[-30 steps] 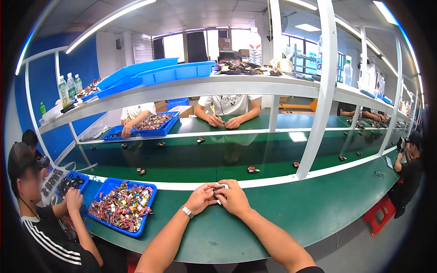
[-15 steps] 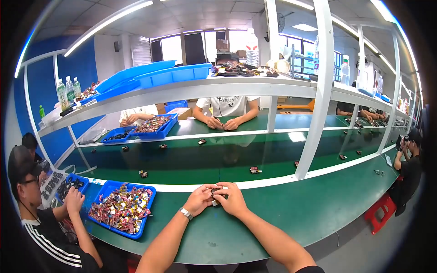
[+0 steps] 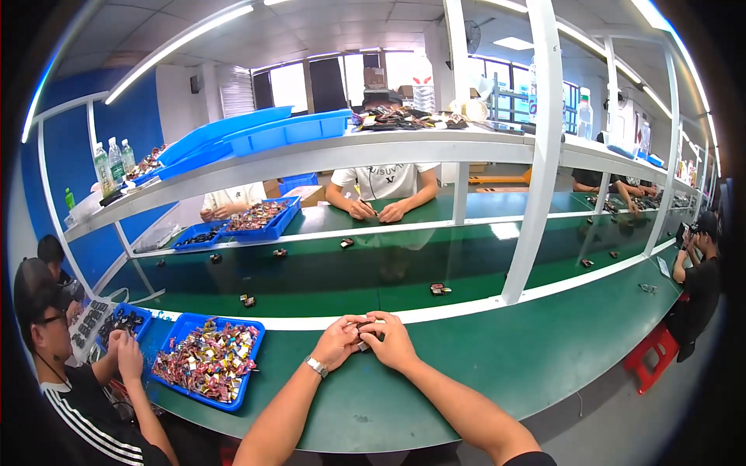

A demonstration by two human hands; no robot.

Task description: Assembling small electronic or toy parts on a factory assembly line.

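Near the front rail of the green table, my left hand (image 3: 336, 345) and my right hand (image 3: 395, 345) meet. Between their fingertips is a small dark part with a pale piece (image 3: 363, 342), mostly covered by the fingers. Both hands are closed on it, with the thumbs pressed in from either side. The exact kind of part cannot be made out. A blue tray (image 3: 250, 382) heaped with small reddish, white and yellow pieces lies on the table to the left of my left forearm.
Past the white rail (image 3: 435, 314), a green belt (image 3: 350, 289) carries several small dark parts (image 3: 440, 289). A white upright post (image 3: 531, 179) and a shelf with blue trays (image 3: 291, 133) stand ahead. A co-worker (image 3: 81, 388) sits at left; another person's hands (image 3: 378, 210) work opposite.
The parts on the belt have shifted slightly right. My hands stay together on the small part, which is turned a little and more covered now. The view has tilted slightly.
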